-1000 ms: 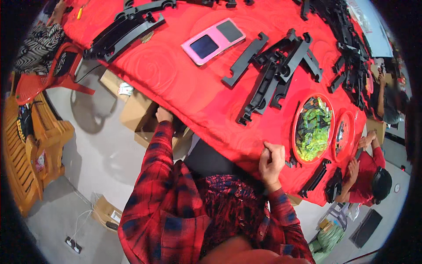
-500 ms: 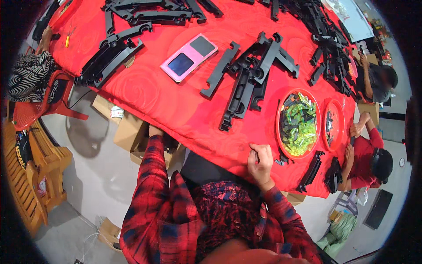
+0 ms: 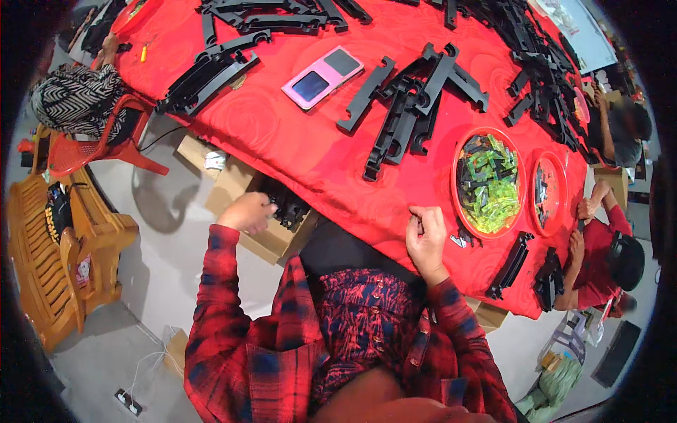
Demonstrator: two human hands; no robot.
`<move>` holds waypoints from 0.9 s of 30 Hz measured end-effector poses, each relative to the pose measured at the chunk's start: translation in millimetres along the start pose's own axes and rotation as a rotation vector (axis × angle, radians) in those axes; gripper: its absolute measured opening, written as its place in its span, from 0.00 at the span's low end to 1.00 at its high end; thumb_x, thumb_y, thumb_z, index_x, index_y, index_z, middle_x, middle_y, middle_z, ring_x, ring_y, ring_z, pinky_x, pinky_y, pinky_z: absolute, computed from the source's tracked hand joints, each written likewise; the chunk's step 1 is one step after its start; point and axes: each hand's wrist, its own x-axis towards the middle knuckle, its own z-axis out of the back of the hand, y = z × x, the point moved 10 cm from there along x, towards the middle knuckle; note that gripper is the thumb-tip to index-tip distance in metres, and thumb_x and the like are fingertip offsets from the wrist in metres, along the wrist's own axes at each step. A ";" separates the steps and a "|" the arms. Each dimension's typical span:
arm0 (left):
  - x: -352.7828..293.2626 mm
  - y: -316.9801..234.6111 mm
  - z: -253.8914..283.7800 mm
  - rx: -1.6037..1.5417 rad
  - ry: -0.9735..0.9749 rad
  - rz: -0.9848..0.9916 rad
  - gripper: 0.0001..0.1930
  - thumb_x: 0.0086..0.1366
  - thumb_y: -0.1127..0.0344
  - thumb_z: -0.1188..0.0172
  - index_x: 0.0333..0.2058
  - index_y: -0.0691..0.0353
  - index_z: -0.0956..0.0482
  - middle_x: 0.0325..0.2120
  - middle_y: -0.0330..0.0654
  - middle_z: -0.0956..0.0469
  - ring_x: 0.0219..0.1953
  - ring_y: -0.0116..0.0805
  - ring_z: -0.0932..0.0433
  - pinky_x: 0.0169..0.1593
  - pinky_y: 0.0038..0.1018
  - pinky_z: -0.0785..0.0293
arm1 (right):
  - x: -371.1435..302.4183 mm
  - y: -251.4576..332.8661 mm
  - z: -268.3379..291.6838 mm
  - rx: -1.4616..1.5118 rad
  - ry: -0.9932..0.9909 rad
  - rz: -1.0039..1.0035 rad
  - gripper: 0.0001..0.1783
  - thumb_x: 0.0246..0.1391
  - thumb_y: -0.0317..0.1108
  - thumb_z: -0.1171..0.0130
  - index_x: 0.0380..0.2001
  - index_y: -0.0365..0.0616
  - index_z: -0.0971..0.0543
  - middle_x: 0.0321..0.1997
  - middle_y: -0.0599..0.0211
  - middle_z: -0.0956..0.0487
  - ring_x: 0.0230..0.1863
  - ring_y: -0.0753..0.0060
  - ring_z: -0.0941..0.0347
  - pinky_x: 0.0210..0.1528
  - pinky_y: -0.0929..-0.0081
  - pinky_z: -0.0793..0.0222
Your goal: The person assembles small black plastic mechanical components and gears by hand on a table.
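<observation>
My left hand [image 3: 249,213] is over the rim of an open cardboard box [image 3: 271,243] beside the table, its fingers loosely bent and apart, with nothing visible in them. Black plastic parts [image 3: 288,210] lie in that box, close to the fingertips. On the red tablecloth near the front edge rests my right hand [image 3: 427,240], fingers curled in; whatever they hold, if anything, is hidden. Just right of it are a few small dark pieces [image 3: 469,237] and a red-rimmed bowl of small green, yellow and black pieces [image 3: 491,187].
Long black plastic housings [image 3: 405,116] lie piled mid-table, with more heaps at the back left and right. A pink device with two dark panels [image 3: 323,76] lies left of the middle pile. A second red bowl [image 3: 551,158] stands near a person in red [image 3: 599,254]. A red chair [image 3: 106,144] is at left.
My left hand was mostly hidden at the table's edge above the box; now it is drawn back, in full view over the box rim. My right hand stays at the table's front edge, fingers still curled.
</observation>
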 end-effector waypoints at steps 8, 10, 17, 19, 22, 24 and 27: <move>-86.9 -233.8 52.7 0.046 -0.807 -0.889 0.17 0.66 0.62 0.40 0.46 0.67 0.29 0.31 0.49 0.22 0.35 0.42 0.19 0.39 0.33 0.24 | 0.2 0.0 -0.2 0.016 -0.010 -0.015 0.11 0.45 0.16 0.44 0.34 0.38 0.22 0.26 0.60 0.29 0.26 0.59 0.32 0.30 0.65 0.35; -68.8 -259.0 50.1 0.107 -0.924 -0.949 0.19 0.64 0.62 0.38 0.48 0.68 0.30 0.34 0.51 0.22 0.38 0.48 0.20 0.41 0.36 0.24 | -0.1 -0.3 -1.0 0.034 -0.008 -0.020 0.11 0.45 0.16 0.44 0.34 0.38 0.22 0.26 0.60 0.29 0.27 0.59 0.32 0.30 0.65 0.35; -25.1 -296.2 28.5 0.390 -1.072 -0.778 0.33 0.55 0.64 0.32 0.55 0.71 0.36 0.41 0.58 0.24 0.44 0.57 0.23 0.46 0.44 0.25 | -0.7 0.6 1.7 0.017 -0.030 0.006 0.11 0.44 0.16 0.43 0.33 0.39 0.23 0.27 0.59 0.30 0.28 0.57 0.31 0.31 0.62 0.35; -18.5 -289.7 32.0 0.361 -1.095 -0.755 0.32 0.55 0.65 0.32 0.54 0.69 0.35 0.43 0.59 0.24 0.46 0.59 0.23 0.48 0.46 0.26 | -0.3 0.9 0.4 0.014 -0.027 0.007 0.11 0.45 0.17 0.43 0.33 0.39 0.23 0.27 0.59 0.30 0.28 0.56 0.31 0.31 0.62 0.35; -25.5 -280.8 37.6 0.167 -1.110 -0.802 0.31 0.55 0.65 0.32 0.54 0.70 0.36 0.42 0.59 0.23 0.44 0.59 0.23 0.46 0.47 0.26 | -0.7 -2.1 0.6 0.016 -0.024 -0.001 0.11 0.45 0.17 0.43 0.33 0.40 0.23 0.27 0.59 0.30 0.29 0.56 0.31 0.32 0.61 0.35; -37.5 -267.6 43.2 0.081 -1.151 -0.778 0.32 0.54 0.68 0.32 0.54 0.72 0.37 0.38 0.60 0.24 0.44 0.58 0.23 0.46 0.46 0.26 | -1.3 -2.8 1.2 0.010 -0.028 0.007 0.11 0.45 0.17 0.43 0.33 0.39 0.23 0.27 0.59 0.30 0.29 0.56 0.31 0.32 0.62 0.35; -60.5 -244.5 48.2 -0.064 -1.209 -0.794 0.24 0.56 0.66 0.33 0.46 0.70 0.33 0.38 0.59 0.24 0.42 0.59 0.24 0.45 0.47 0.28 | -1.2 -5.2 0.8 0.042 -0.004 -0.042 0.10 0.45 0.17 0.43 0.33 0.39 0.23 0.27 0.58 0.30 0.29 0.55 0.31 0.32 0.62 0.34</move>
